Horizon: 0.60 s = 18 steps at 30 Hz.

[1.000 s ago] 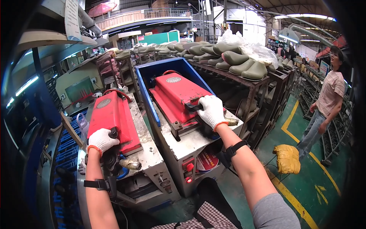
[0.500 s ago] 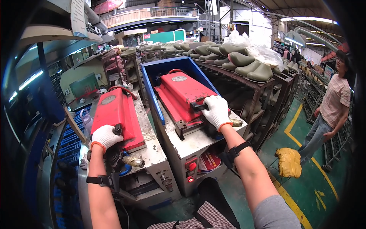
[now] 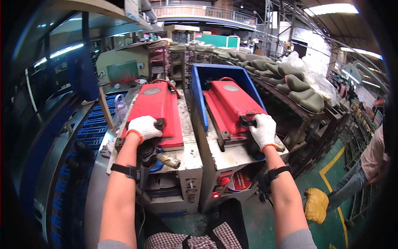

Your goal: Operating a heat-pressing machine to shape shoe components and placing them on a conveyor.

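Two machines with red metal covers stand side by side in front of me. My left hand [image 3: 144, 127], in a white knitted glove, is closed on the black handle [image 3: 159, 123] at the front of the left red cover [image 3: 151, 103]. My right hand [image 3: 263, 129], gloved the same way, wraps round the black handle [image 3: 247, 121] of the right red cover [image 3: 230, 99]. Both covers lie down on their white bases. Below each hand, dark machine parts are partly hidden. A worn, tape-wrapped piece [image 3: 168, 160] sticks out under the left cover's front.
A blue metal guard [image 3: 199, 97] surrounds the right machine's back and side. Racks of olive-green boots [image 3: 297, 83] line the right. A blue-slatted conveyor [image 3: 93, 133] runs along the left, with a bottle [image 3: 120, 106] beside it. A yellow bundle [image 3: 316, 205] lies near a standing person [image 3: 373, 155].
My view has turned left, so the machines and racks appear farther right and the person is partly cut off. Both hands stay on the handles; the covers look unmoved.
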{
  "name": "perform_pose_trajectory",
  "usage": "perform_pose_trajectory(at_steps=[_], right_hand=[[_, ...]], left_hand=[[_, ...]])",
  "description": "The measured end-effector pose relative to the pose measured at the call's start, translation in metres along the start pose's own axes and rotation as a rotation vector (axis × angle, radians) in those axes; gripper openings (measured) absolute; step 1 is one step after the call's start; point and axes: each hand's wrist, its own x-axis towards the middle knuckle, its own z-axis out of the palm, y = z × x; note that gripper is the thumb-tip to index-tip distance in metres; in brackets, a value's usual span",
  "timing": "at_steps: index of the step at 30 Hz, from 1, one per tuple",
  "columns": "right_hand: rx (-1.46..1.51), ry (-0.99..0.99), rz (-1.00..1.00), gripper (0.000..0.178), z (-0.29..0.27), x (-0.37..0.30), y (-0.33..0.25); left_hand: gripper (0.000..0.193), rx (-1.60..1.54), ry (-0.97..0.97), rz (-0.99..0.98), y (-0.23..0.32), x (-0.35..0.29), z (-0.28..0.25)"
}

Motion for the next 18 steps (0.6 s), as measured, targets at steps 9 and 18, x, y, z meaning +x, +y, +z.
perform_pose_trajectory(at_steps=[9,18], right_hand=[[-0.068,-0.084,0.069,0.026,0.002,0.003,-0.003],[-0.082,-0.072,0.074,0.025,-0.004,0.003,-0.01]], left_hand=[[0.049,0.034,-0.008,-0.018,0.004,-0.004,-0.004],[0.047,0.039,0.016,-0.028,0.005,-0.008,-0.002]])
